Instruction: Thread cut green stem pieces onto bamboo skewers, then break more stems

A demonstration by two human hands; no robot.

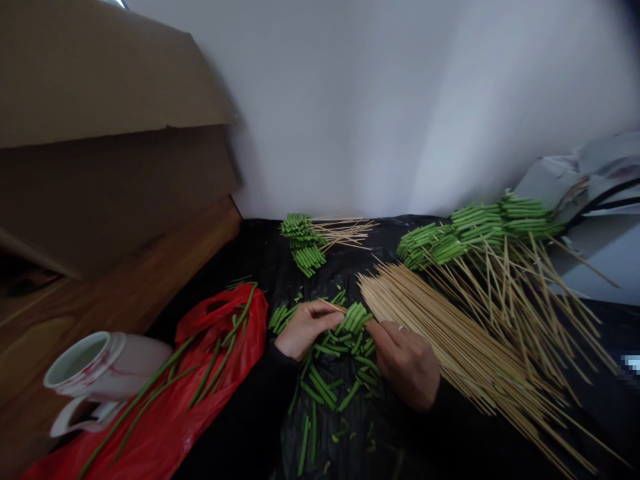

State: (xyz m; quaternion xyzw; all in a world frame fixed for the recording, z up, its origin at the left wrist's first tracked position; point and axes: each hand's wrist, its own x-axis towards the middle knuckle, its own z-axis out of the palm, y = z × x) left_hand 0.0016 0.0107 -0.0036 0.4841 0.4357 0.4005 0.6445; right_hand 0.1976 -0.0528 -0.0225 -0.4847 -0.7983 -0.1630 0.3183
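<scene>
Between my two hands is a short row of green bean pieces [356,316] threaded on a thin wooden skewer. My left hand [311,327] pinches the skewer at the left end of the row, thumb and index finger together. At the row's right end, my right hand [406,360], with a ring on one finger, has its fingers closed on the pieces or the skewer; which of the two is hidden. Loose cut bean pieces [320,387] lie below and around both hands on black plastic sheeting [265,260].
Bare skewers [430,307] are piled at the right, with filled bean skewers [475,230] behind them. A smaller filled stack [300,233] lies near the wall. At the left are a red bag [200,320] with long beans, a tipped mug [130,367] and a cardboard box [115,187].
</scene>
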